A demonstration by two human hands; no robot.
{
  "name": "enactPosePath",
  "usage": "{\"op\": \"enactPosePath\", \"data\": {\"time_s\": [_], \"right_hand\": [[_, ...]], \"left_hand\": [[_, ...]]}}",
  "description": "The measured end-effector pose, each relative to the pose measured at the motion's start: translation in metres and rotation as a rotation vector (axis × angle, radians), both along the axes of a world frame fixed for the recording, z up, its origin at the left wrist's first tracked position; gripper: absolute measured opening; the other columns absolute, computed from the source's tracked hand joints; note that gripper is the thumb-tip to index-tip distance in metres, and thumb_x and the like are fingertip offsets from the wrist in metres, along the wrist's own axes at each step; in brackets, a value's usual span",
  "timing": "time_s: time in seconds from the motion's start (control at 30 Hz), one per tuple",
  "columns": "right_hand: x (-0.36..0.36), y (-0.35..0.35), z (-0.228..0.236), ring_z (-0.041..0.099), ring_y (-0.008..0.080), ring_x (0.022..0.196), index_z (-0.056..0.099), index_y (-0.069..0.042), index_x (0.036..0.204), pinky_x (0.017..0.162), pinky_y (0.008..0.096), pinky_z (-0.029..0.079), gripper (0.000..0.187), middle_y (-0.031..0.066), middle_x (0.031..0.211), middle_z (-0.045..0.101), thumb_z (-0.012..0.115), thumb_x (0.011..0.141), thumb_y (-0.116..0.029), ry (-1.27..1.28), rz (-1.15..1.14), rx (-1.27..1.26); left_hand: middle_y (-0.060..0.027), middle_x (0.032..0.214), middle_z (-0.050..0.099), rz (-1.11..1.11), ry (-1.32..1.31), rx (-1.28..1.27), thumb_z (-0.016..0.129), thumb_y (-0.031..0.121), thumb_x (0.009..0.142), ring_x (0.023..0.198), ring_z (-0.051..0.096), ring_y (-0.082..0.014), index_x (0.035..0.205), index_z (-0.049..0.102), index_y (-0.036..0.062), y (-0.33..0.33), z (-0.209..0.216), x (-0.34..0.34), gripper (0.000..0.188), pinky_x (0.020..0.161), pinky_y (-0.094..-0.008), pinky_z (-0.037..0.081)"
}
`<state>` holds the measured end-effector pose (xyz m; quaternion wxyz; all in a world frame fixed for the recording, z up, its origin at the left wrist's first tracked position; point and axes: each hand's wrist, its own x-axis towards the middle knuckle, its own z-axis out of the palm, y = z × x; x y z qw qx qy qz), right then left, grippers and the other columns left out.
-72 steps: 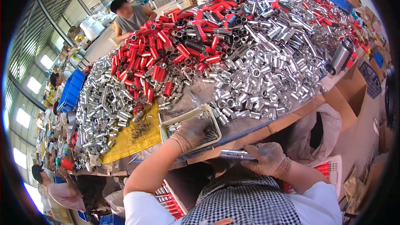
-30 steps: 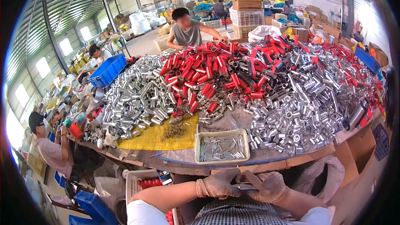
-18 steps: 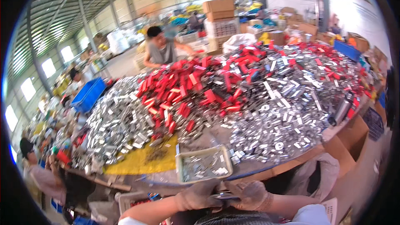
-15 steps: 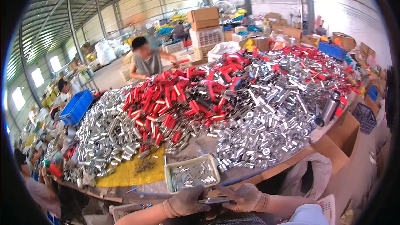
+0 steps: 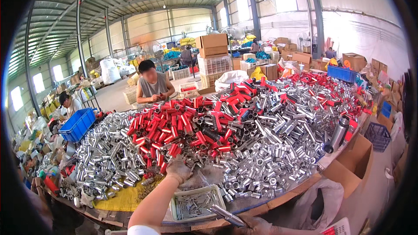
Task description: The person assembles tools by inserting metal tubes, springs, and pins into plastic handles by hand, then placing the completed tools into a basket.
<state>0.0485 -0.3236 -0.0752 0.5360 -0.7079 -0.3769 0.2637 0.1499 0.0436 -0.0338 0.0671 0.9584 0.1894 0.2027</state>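
My right hand (image 5: pixel 257 226) was closed around the end of one silver tube (image 5: pixel 226 214) at the near right corner of the tray (image 5: pixel 173 209); my left hand (image 5: pixel 179 170) lay by the red tubes (image 5: pixel 161 135), whether pinching anything I could not tell. I judged one piece under way, its completeness unclear, with large heaps left. Counts: tray, one; held tube, one; rods (image 5: pixel 193 203), red tubes and loose silver pieces (image 5: pixel 274 165), uncountable
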Motion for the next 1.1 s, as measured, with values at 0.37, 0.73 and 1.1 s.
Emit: {"op": "enactPosePath", "data": {"time_s": [0.37,0.73,1.1], "right_hand": [[-0.008,-0.022,0.026,0.063,0.0207,0.09,0.042,-0.009,0.138,0.08,0.0332,0.049,0.054,0.0121,0.101,0.063,0.06,0.09,-0.025,-0.017,-0.11,-0.182],[-0.022,0.011,-0.002,0.057,0.0125,0.085,0.043,-0.002,0.136,0.078,0.0286,0.048,0.056,0.0048,0.091,0.059,0.063,0.09,-0.028,0.213,-0.012,0.055],[-0.044,0.023,0.005,0.047,0.0063,0.064,0.044,0.005,0.128,0.056,0.0201,0.039,0.06,0.0008,0.078,0.053,0.064,0.09,-0.037,0.737,0.08,0.19]], "left_hand": [[-0.0166,0.089,0.062,-0.242,-0.509,-0.358,0.072,0.018,0.069,0.089,0.058,-0.0361,0.097,0.059,0.0053,0.021,-0.044,-0.005,0.034,0.078,-0.0439,0.046],[-0.0094,0.091,0.064,-0.386,-0.372,-0.469,0.076,0.021,0.077,0.084,0.061,-0.0263,0.11,0.06,0.0058,-0.047,0.017,-0.153,0.04,0.077,-0.0355,0.048],[-0.0015,0.105,0.057,-0.522,-0.496,-1.539,0.069,0.021,0.088,0.095,0.054,-0.013,0.128,0.048,0.0035,-0.099,-0.018,-0.204,0.048,0.09,-0.0281,0.044]]}}
